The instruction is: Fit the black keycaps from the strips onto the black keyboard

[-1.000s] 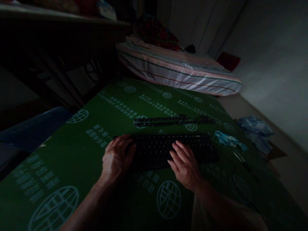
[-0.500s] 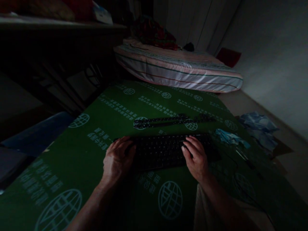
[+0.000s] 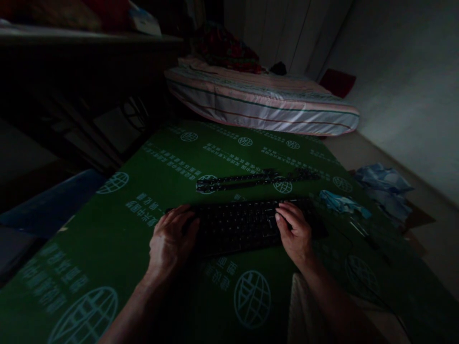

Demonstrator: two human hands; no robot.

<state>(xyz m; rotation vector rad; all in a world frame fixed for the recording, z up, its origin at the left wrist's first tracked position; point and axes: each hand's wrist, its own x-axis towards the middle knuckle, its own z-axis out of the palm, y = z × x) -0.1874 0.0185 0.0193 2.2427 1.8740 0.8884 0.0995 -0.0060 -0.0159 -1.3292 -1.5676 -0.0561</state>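
Observation:
A black keyboard (image 3: 233, 229) lies on a green printed table cover (image 3: 172, 306). My left hand (image 3: 174, 234) is closed around the keyboard's left end, fingers at its far edge and thumb over the keys. Over the keyboard's right part is my right hand (image 3: 296, 231), its fingers bent and drawn together with the thumb close by. The fingertips touch the keys; anything small between them cannot be made out. Just beyond the keyboard, small black pieces, perhaps keycaps, lie in two rows (image 3: 236, 183), with a loose heap (image 3: 304, 174) at their right end.
A crumpled blue cloth (image 3: 344, 204) and a thin tool (image 3: 362, 229) with a dark handle lie right of the keyboard, near a dark cable (image 3: 376, 296). A bed (image 3: 265, 107) borders the far side. Bluish cloth (image 3: 385, 186) lies on the right. The room is dim.
My right hand has shifted slightly right along the keys, its thumb moving closer to the fingers. My left hand keeps its place on the keyboard. The whole view has shifted slightly.

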